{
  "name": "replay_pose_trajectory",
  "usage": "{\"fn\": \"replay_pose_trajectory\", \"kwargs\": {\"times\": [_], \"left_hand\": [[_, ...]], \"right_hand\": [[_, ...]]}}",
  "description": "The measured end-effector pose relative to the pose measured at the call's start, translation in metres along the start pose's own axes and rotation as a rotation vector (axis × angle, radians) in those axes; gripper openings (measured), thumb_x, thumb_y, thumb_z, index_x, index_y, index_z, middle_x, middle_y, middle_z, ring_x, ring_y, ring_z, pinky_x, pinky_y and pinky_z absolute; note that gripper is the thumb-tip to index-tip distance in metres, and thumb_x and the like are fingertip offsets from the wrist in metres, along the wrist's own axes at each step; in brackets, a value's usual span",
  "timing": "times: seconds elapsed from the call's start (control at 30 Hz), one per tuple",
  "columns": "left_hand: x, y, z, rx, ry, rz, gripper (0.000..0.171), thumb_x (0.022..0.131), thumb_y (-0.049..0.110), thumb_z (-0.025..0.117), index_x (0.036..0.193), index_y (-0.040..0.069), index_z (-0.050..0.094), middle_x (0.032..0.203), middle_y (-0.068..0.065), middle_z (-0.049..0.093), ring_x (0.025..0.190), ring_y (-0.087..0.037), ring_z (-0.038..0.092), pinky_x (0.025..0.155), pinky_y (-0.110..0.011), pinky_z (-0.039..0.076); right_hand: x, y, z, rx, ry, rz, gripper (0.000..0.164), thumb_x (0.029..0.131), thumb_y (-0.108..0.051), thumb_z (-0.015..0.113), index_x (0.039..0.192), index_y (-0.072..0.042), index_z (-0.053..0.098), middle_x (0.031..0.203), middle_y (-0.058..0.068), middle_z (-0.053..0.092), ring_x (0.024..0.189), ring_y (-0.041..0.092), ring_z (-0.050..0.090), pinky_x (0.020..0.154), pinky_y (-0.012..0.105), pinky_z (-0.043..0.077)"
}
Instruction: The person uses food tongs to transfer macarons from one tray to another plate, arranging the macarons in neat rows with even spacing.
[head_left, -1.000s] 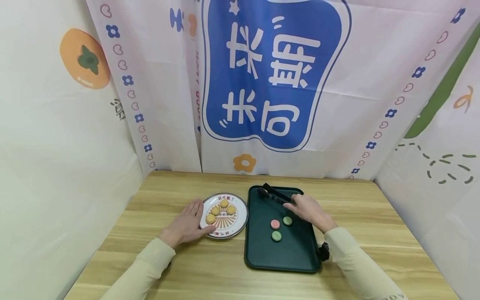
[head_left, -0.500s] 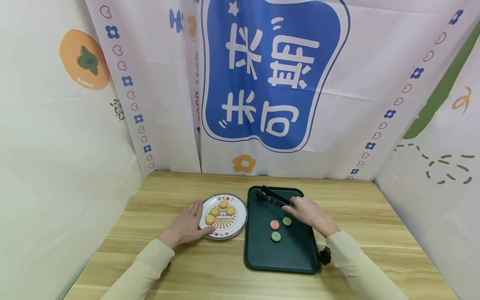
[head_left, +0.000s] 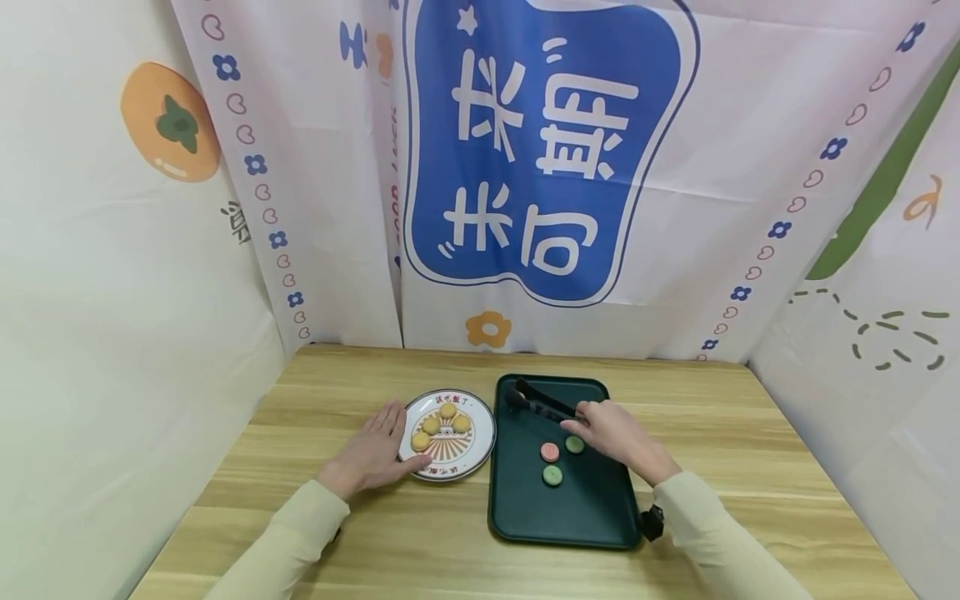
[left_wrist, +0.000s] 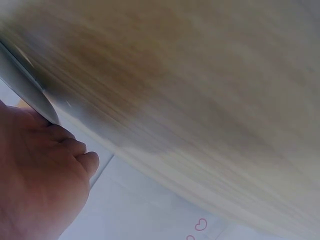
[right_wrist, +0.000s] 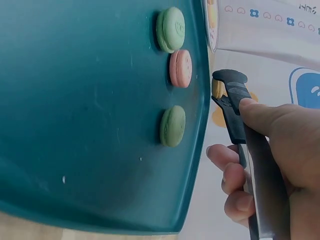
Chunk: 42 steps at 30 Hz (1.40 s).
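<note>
My right hand (head_left: pixel 618 433) grips black tongs (head_left: pixel 543 400) over the far part of the dark green tray (head_left: pixel 562 517). Between the tongs' tips shows a yellow macaron (right_wrist: pixel 217 87), seen from the right wrist and partly hidden by them. Two green macarons (right_wrist: pixel 173 126) and a pink macaron (right_wrist: pixel 181 68) lie on the tray below the hand. My left hand (head_left: pixel 371 450) rests at the left side of the white patterned plate (head_left: pixel 480 437), fingers straight along its edge and thumb on the near rim. Several yellow macarons (head_left: pixel 447 411) lie on that plate.
The wooden table (head_left: pixel 420 550) carries the plate and tray side by side. A printed cloth (head_left: pixel 337 250) hangs behind its far edge, and light cloth walls stand left and right.
My right hand and the tongs have shifted slightly left and toward me, the tongs' tips moving nearer the tray's left side. My left hand stays at the plate.
</note>
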<state>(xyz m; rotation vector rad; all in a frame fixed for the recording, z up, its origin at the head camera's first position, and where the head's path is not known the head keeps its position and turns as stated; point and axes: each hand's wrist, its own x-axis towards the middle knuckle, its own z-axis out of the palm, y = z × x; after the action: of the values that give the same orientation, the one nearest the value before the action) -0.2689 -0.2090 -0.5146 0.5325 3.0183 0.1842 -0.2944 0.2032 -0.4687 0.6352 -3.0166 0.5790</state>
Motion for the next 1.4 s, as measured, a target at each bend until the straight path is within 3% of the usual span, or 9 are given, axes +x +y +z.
{"fn": "replay_pose_trajectory", "kwargs": {"times": [0.33, 0.83, 1.23, 1.4], "left_hand": [[-0.002, 0.001, -0.002, -0.009, 0.005, -0.001, 0.108, 0.089, 0.076, 0.04, 0.151, -0.01, 0.022, 0.16, -0.028, 0.018, 0.15, -0.042, 0.018, 0.124, -0.051, 0.02], [-0.002, 0.002, -0.001, -0.005, 0.016, 0.002, 0.108, 0.089, 0.076, 0.04, 0.151, -0.01, 0.022, 0.16, -0.028, 0.018, 0.15, -0.041, 0.018, 0.124, -0.051, 0.021], [-0.002, 0.001, -0.001, 0.006, 0.034, 0.005, 0.107, 0.089, 0.075, 0.041, 0.15, -0.012, 0.024, 0.159, -0.03, 0.02, 0.149, -0.043, 0.02, 0.123, -0.052, 0.022], [-0.002, 0.002, -0.002, 0.001, 0.038, 0.004, 0.107, 0.09, 0.075, 0.042, 0.15, -0.012, 0.024, 0.159, -0.03, 0.02, 0.149, -0.043, 0.02, 0.123, -0.052, 0.022]], "right_hand": [[-0.009, -0.011, 0.002, 0.031, -0.004, 0.001, 0.031, 0.095, -0.04, 0.063, 0.078, -0.014, 0.061, 0.054, -0.006, 0.037, 0.044, 0.007, 0.039, 0.044, 0.018, 0.028], [-0.02, -0.028, -0.002, -0.005, -0.007, -0.006, 0.029, 0.094, -0.041, 0.064, 0.084, -0.014, 0.065, 0.054, -0.006, 0.043, 0.045, 0.005, 0.045, 0.044, 0.018, 0.033], [-0.022, -0.036, 0.002, -0.014, -0.006, -0.072, 0.028, 0.095, -0.04, 0.063, 0.083, -0.014, 0.065, 0.054, -0.009, 0.037, 0.043, 0.003, 0.037, 0.043, 0.018, 0.026], [-0.021, -0.039, 0.003, -0.02, -0.007, -0.088, 0.027, 0.095, -0.039, 0.063, 0.083, -0.015, 0.064, 0.055, -0.008, 0.039, 0.044, 0.003, 0.039, 0.044, 0.018, 0.029]]}}
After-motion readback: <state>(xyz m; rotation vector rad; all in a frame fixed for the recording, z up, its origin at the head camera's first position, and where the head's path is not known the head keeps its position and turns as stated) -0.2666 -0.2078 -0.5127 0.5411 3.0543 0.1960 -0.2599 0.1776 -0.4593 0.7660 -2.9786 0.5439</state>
